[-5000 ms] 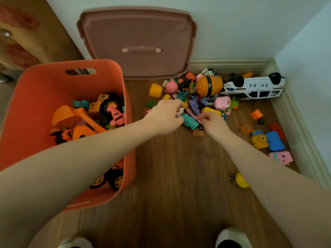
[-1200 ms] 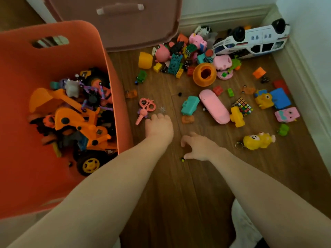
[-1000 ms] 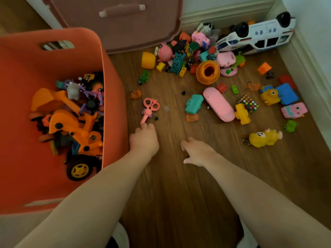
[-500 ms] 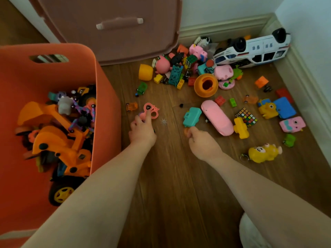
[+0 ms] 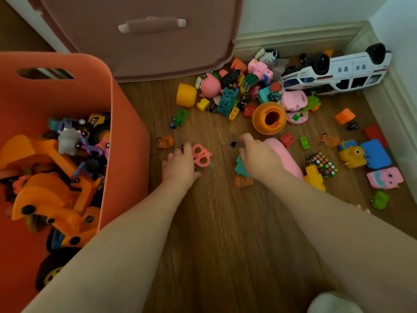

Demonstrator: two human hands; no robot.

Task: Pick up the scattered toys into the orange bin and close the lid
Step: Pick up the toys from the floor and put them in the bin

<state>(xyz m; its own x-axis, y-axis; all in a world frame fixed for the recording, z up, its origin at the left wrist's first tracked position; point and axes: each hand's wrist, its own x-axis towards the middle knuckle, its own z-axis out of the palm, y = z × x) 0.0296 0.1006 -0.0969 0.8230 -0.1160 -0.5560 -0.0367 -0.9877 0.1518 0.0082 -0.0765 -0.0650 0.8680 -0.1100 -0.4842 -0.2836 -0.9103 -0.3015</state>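
Looked down on a wooden floor (image 5: 225, 233) in a room corner, both bare forearms reaching forward. Set the left hand (image 5: 180, 168) low on the boards, palm down, fingers stretched forward and loosely spread, closed round nothing; touched the pink scissors (image 5: 201, 155) with its inner edge, handle loops lying just beside the fingers. Had a small orange car (image 5: 165, 142) just left of those fingers, near the bin wall. Reached the right hand (image 5: 259, 159) over a teal toy (image 5: 240, 166), fingers curled downward and covering most of it; could not tell whether actually gripped or only touched, with the palm hiding the contact. Saw a small orange block (image 5: 243, 181) just below that hand and a long pink oval toy (image 5: 291, 163) touching its right side.

Found the orange bin (image 5: 126, 123) at the left, upright and open, already holding an orange digger (image 5: 52, 195) and a tangle of smaller toys. Saw the lid (image 5: 144, 41) off the bin, propped on edge behind it, handle facing out.

Noted the main scatter further off towards the corner: a yellow cup (image 5: 186, 94), a green car (image 5: 179, 116), a round orange toy with a hole (image 5: 269, 118), a puzzle cube (image 5: 322, 164) and a white toy bus (image 5: 334, 73) lying upside down along the skirting.
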